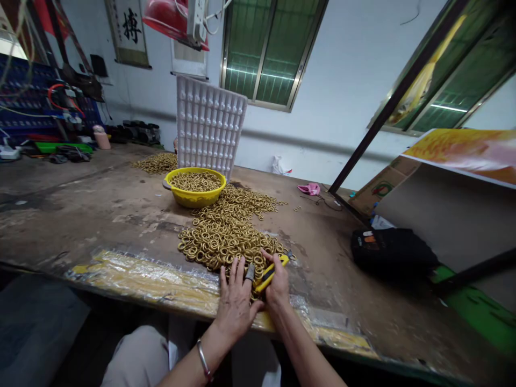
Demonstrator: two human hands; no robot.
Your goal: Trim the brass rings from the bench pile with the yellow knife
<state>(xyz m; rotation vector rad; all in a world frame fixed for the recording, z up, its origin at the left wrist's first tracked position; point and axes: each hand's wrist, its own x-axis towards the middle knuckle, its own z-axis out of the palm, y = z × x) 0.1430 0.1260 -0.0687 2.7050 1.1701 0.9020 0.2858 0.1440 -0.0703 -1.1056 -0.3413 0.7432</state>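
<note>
Many gold-coloured rings lie in a spread-out pile on the worn brown table. My left hand rests at the pile's near edge, palm down with fingers spread; a grey cover sits on one fingertip and a silver bracelet circles the wrist. Close beside it on the right, my right hand is closed around a yellow utility knife. Its far end points up and right, over the rings' right edge. Behind the pile stands a yellow basin filled with similar rings.
A white moulded tray stands upright behind the basin, near another ring heap. Yellow tape covers the front edge. A black bag lies at right beside a slanted dark post. A pink cloth lies farther back.
</note>
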